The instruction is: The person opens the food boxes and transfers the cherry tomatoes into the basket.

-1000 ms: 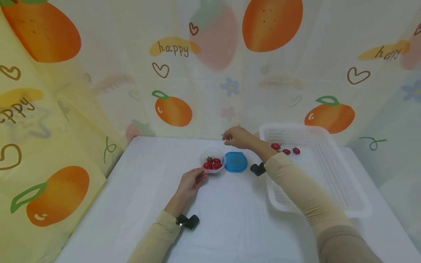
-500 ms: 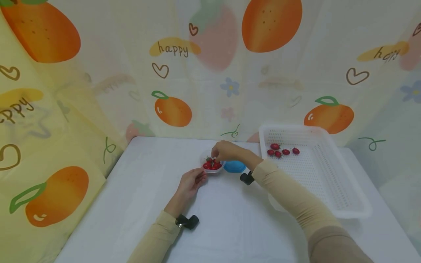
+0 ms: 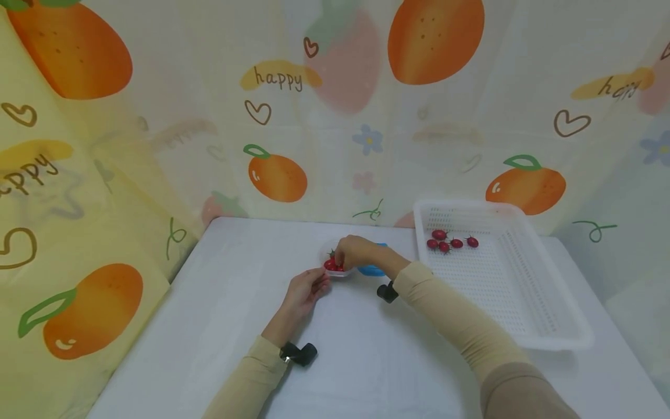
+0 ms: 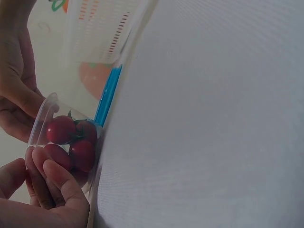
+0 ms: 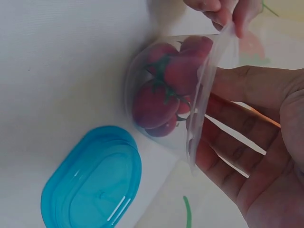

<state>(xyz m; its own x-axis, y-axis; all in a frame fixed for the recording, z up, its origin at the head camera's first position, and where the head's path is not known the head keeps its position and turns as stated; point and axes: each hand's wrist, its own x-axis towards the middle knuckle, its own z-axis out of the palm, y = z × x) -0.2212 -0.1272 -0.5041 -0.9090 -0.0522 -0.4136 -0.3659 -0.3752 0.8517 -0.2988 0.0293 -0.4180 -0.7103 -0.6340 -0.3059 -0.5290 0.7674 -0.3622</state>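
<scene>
A small clear plastic container [image 3: 342,274] holding several red cherry tomatoes [image 4: 81,155] stands near the middle of the table. At its near left edge, my left hand [image 3: 305,291] pinches the rim between thumb and fingers. My right hand [image 3: 356,251] reaches over the far right side with its fingertips inside the container. In the right wrist view the thumb and fingers are over the rim, close to the tomatoes; whether they grip one is hidden behind the cloudy wall. A blue lid [image 5: 92,178] lies flat to the container's right, partly under my right hand in the head view.
A white perforated plastic basket [image 3: 557,279] stands at the right, with several cherry tomatoes [image 3: 444,247] in its far left corner. White cloth covers the table [image 3: 209,326]. A fruit-print curtain [image 3: 335,145] hangs right behind the table's back edge.
My right hand has moved left and down, from above the lid into the container. The left hand keeps its place at the rim. The basket's tomatoes show more fully now.
</scene>
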